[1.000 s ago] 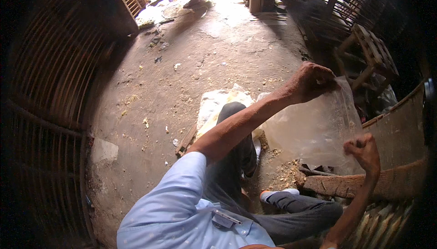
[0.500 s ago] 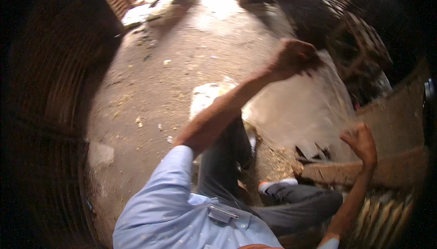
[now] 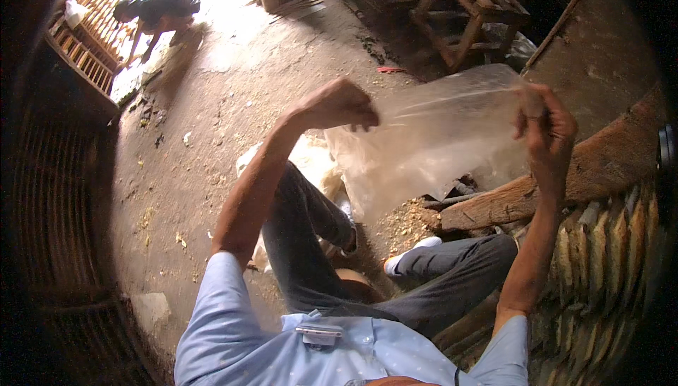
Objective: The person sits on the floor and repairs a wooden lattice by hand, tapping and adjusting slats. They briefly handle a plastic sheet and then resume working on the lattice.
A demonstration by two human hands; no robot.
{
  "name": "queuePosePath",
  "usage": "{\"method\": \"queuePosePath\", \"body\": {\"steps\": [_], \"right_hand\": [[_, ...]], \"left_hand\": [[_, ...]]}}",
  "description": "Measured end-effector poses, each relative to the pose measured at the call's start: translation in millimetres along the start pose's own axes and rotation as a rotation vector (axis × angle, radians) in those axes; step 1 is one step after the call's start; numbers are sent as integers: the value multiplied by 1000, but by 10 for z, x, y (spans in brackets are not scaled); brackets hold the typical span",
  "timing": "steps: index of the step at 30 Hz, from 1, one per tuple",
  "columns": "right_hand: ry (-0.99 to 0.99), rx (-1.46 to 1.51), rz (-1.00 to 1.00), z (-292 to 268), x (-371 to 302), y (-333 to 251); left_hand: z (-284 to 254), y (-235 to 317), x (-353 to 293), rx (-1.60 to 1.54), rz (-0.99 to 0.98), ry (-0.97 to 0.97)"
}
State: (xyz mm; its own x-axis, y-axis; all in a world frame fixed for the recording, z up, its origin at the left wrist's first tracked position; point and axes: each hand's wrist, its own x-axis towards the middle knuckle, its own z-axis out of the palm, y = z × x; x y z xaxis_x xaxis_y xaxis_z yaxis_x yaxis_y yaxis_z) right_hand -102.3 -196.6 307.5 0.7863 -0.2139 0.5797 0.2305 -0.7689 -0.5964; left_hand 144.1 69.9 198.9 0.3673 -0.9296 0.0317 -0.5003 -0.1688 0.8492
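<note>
The person's right hand (image 3: 544,121) is bending its fingers toward the thumb and, as it seems, is pinching the upper right corner of a large, thin, translucent plastic sheet (image 3: 431,128). The left hand (image 3: 342,105) is curling its fingers loosely just at the sheet's upper left edge; whether they are gripping the film, I cannot tell. The sheet is hanging between both hands, in front of the knees, above the floor.

From here, I think the film could be slipping away on the left side, because the hold there is looking uncertain. Its lower part is hanging near a rough brown wooden plank (image 3: 522,199), so a splintered edge could be catching it and tearing it if the hands are pulling strongly. If the sheet is dropping, it could be picking up dirt from the pale yellowish crumbs (image 3: 406,225) which are lying scattered on the floor.

About its look: the sheet is appearing milky and cloudy, with bright creases running across its upper part, and it is letting darker shapes show through. Its lower edge is hanging unevenly. Whether it is a single layer or a bag, I am not able to see.
</note>
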Motion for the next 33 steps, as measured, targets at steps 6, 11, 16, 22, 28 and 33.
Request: {"method": "queuePosePath", "body": {"steps": [6,11,16,22,28,33], "right_hand": [[244,-53,212,-308,-285,137],[575,-911,-166,-1247,-728,121],[822,-618,19,-1861,-1449,-631],[1099,-875,509,-2744,-2945,-1677],[1073,-1174,1132,-3745,-4697,-1936],[820,-1359,1308,-4645,-6679,-1450]], "left_hand": [[134,-158,166,-95,-5,-24],[425,-449,149,106,-254,136],[315,-258,504,203,60,294],[1252,518,1420,212,516,263],[2450,1990,1897,466,1110,362],[3746,2858,1591,-17,716,-156]]}}
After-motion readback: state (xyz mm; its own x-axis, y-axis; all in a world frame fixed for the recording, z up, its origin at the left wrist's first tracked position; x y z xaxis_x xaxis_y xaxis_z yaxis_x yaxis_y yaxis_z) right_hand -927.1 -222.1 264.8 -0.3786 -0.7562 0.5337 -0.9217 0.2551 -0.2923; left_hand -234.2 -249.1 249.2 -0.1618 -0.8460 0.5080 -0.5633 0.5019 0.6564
